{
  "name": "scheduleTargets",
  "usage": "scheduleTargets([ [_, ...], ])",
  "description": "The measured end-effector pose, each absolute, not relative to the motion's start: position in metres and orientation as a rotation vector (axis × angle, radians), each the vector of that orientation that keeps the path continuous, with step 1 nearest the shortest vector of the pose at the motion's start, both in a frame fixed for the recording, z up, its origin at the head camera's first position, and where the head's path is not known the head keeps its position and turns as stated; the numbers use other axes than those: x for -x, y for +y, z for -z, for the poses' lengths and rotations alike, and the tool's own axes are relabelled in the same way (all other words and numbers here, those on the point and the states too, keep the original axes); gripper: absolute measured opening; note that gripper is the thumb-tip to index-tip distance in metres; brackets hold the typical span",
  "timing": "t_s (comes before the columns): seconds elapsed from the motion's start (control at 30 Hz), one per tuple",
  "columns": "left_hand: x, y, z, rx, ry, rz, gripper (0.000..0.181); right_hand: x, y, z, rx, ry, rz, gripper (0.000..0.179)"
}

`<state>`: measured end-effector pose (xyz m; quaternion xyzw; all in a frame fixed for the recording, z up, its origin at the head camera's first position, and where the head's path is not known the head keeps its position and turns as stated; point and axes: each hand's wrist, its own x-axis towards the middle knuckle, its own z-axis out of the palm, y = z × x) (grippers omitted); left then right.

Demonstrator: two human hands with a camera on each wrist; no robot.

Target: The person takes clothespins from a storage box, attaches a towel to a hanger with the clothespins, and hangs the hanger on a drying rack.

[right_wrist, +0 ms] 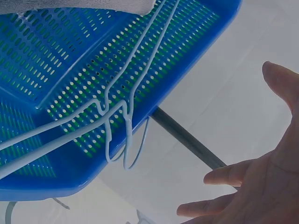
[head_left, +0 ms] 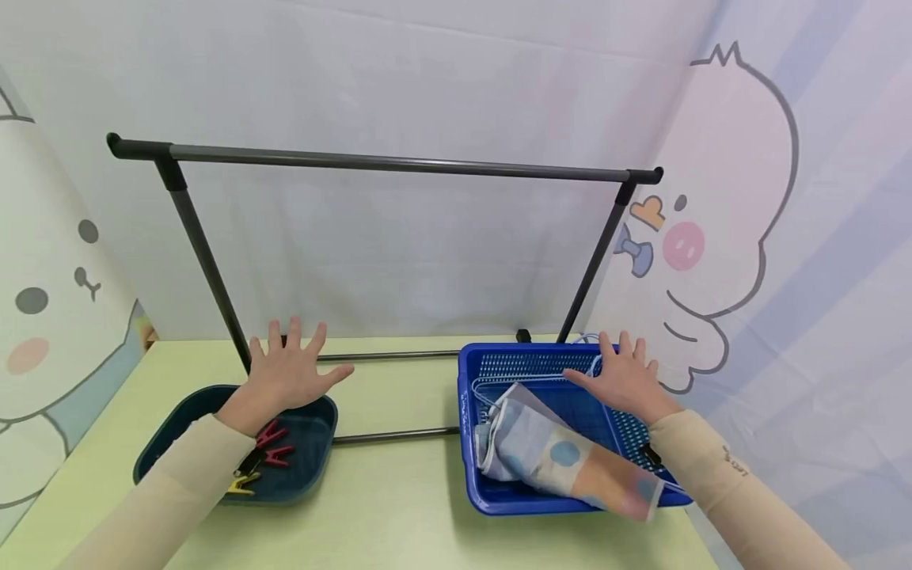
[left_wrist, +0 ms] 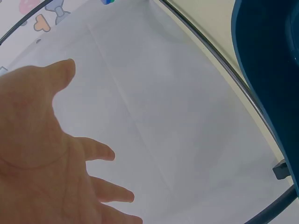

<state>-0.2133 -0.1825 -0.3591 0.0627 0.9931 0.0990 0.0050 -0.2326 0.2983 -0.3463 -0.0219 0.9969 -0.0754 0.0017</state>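
My left hand [head_left: 285,378] is held with fingers spread above a dark teal tub [head_left: 313,467], holding nothing. Inside that tub lie red clothespins [head_left: 276,455] and a yellow clothespin [head_left: 242,484], partly hidden by the left sleeve. Over the right end of a blue perforated basket [head_left: 466,443], my right hand [head_left: 627,378] is spread too, with no object in it. A folded, patterned cloth [head_left: 549,455] lies in the basket, one end over its front rim. Light-blue wire hangers [right_wrist: 119,109] sit in the basket, their hooks over the rim in the right wrist view.
A dark metal rack with a horizontal top bar [head_left: 399,163] stands behind both containers, its lower rails [head_left: 395,436] running between them. Everything stands on a pale yellow-green table [head_left: 385,507]. A white curtain [head_left: 427,253] with cartoon animals hangs behind and at the sides.
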Motion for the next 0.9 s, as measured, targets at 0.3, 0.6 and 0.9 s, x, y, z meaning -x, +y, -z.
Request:
scheduleTargets([
  [0.3,0.216,-0.187,0.355,-0.207,3.109,-0.3,0.096,0.234,0.298,0.344,0.1,3.154,0.217,0.109],
  [0.6,0.219,-0.193,0.353,-0.243,3.137,-0.287,0.085,0.234,0.299,0.344,0.124,3.15,0.216,0.103],
  [0.9,0.22,-0.2,0.35,-0.292,3.118,-0.335,0.059,0.234,0.302,0.342,0.17,3.143,0.208,0.08],
])
